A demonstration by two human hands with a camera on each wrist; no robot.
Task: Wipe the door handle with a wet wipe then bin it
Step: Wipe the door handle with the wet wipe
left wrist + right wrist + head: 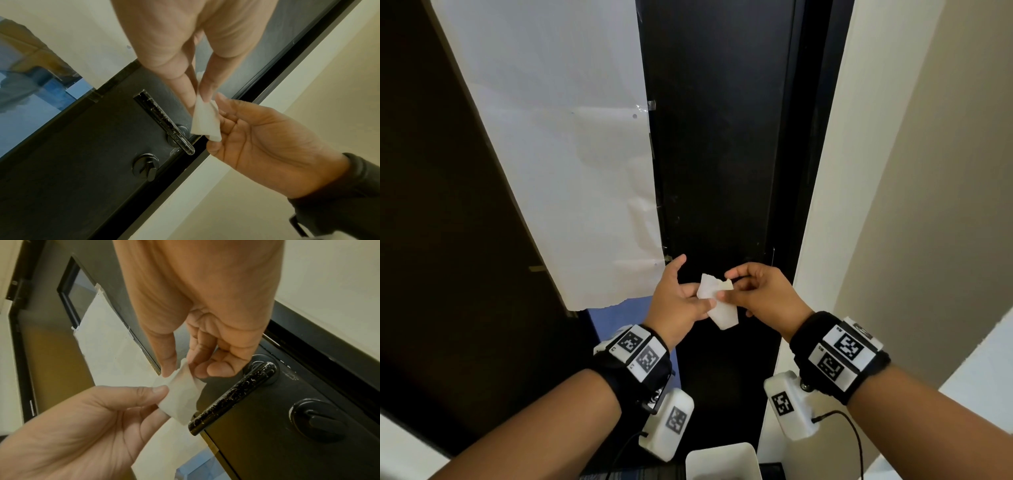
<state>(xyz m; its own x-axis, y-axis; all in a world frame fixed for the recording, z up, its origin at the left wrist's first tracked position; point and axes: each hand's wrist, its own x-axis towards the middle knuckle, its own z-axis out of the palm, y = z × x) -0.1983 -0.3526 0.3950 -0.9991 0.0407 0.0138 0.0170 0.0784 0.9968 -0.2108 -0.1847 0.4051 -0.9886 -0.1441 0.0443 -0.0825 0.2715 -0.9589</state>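
A small folded white wet wipe point(719, 308) is held between both hands in front of the black door point(715, 154). My left hand point(702, 301) pinches its left edge with thumb and fingers. My right hand point(727, 286) pinches its upper right corner. In the left wrist view the wipe point(203, 123) hangs just beside the scuffed black lever handle point(162, 120). In the right wrist view the wipe point(180, 397) sits just left of the handle point(232, 395), apart from it. The hands hide the handle in the head view.
A white bin point(722, 460) stands on the floor below my hands, by the door. A thumb-turn lock point(316, 420) sits under the handle. White paper point(558, 154) is taped over the door's window at left. A cream wall point(928, 171) flanks the door frame at right.
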